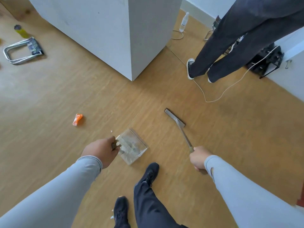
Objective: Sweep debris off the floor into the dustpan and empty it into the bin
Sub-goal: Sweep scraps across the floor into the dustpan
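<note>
Clear plastic dustpan (132,146), landmark: left hand (100,151) grips its handle, steadying it. Right of it, right hand (198,157) grasps grey long-handled broom (176,118). Orange crumpled wrapper (77,119) lies left, unswept.

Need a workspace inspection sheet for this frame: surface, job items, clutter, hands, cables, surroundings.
Surface: wooden floor, worn grey patch at left.
Job's things: clear dustpan with debris inside; broom head on the floor; orange wrapper and white scrap unswept; bin not seen.
Clutter: folded metal frame, yellow can, water bottle.
Hands: left hand grips the dustpan handle; right hand grips the broom handle.
Cables: white cable loose across the floor.
Surroundings: white cabinet; second person's legs; black bag.
</note>
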### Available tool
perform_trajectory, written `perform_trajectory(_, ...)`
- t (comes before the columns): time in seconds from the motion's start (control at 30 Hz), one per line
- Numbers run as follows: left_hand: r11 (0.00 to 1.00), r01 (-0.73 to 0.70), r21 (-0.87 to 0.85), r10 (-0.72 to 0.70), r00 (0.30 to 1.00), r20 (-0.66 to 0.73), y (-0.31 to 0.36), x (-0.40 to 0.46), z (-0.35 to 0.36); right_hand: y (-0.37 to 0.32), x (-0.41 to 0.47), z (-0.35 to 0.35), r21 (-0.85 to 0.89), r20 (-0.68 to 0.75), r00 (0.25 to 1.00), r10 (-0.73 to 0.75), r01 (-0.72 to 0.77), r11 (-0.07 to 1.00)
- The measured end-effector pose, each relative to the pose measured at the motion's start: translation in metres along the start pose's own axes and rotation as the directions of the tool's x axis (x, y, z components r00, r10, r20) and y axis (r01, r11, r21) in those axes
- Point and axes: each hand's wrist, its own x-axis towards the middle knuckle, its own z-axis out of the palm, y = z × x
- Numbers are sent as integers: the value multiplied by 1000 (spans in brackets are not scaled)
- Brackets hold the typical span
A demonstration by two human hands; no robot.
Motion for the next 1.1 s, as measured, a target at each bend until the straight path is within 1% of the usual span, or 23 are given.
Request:
perform_trajectory(0.03, 1000, 5, 6, -5, 1000, 0, 1, 5, -1, -4, -1, 8, -44, 42, 999, 5, -3, 999)
perform_trajectory(0.1, 1000, 22, 16, -22, 1000, -1, 1, 7, -1, -6, -9, 29, -36, 146, 989, 4, 2, 999)
perform_trajectory(0.17, 999, 28, 19, -28, 1000, 1, 4, 5, 0, 3, -25, 35, 48, 251, 968, 29, -42, 998)
perform_trajectory(0.23, 1000, 29, 6, -30, 1000, 2, 9, 3, 0, 21, -42, 13, 164, 357, 931, 70, -136, 977)
perform_trajectory(0.27, 1000, 28, 4, -28, 1000, 2, 10, 2, 0, 31, -54, -6, 205, 390, 920, 48, -138, 969)
perform_trajectory(0.3, 1000, 27, 1, -27, 1000, 3, 10, 2, -1, 42, -61, -27, 245, 380, 925, 16, -117, 962)
perform_trajectory(0.33, 999, 32, -2, -32, 999, 5, 10, 2, -2, 52, -66, -48, 275, 333, 943, -6, -91, 957)
perform_trajectory(0.4, 999, 41, -10, -41, 999, 8, 7, 2, -4, 64, -78, -81, 328, 286, 958, -26, -72, 942)
perform_trajectory(0.5, 999, 35, -11, -35, 999, 7, 7, 2, -4, 58, -74, -95, 294, 178, 982, -63, 8, 956)
perform_trajectory(0.57, 1000, 21, -22, -21, 1000, 2, 9, 2, -3, 42, -51, -92, 229, 46, 994, -95, 82, 970)
perform_trajectory(0.6, 999, 18, -27, -17, 1000, 2, 9, 2, -2, 31, -34, -89, 169, -20, 994, -106, 108, 980)
perform_trajectory(0.63, 999, 17, -29, -17, 1000, 3, 8, 3, -3, 18, -16, -85, 88, -70, 991, -115, 121, 989)
perform_trajectory(0.7, 1000, 17, -21, -17, 1000, 11, 7, 5, -4, -8, 11, -72, -55, -123, 988, -94, 87, 995)
perform_trajectory(0.8, 1000, 10, -19, -10, 1000, 14, 6, 8, -7, -32, 25, -31, -154, -67, 997, -50, 39, 987)
perform_trajectory(0.87, 1000, -8, -25, 8, 1000, 14, 5, 9, -9, -34, 9, 5, -163, 4, 997, -82, 82, 983)
perform_trajectory(0.93, 999, -21, -26, 22, 1000, 14, 3, 10, -10, -26, -22, 29, -173, 81, 993, -80, 93, 981)
perform_trajectory(0.97, 999, -27, -22, 27, 1000, 14, 2, 10, -10, -19, -38, 31, -136, 159, 985, -70, 92, 986)
perform_trajectory(1.0, 999, -35, -17, 35, 999, 15, 1, 9, -9, -12, -52, 29, -20, 247, 967, -62, 69, 997)
perform_trajectory(1.03, 999, -44, -16, 44, 999, 15, -1, 7, -9, -6, -66, 21, 131, 330, 942, -59, 16, 991)
perform_trajectory(1.07, 999, -51, -19, 51, 999, 16, -4, 4, -8, 0, -78, 11, 272, 377, 925, -56, -53, 961)
perform_trajectory(1.1, 998, -57, -26, 58, 998, 20, -9, -1, -7, 7, -89, 1, 391, 390, 919, -52, -114, 913)
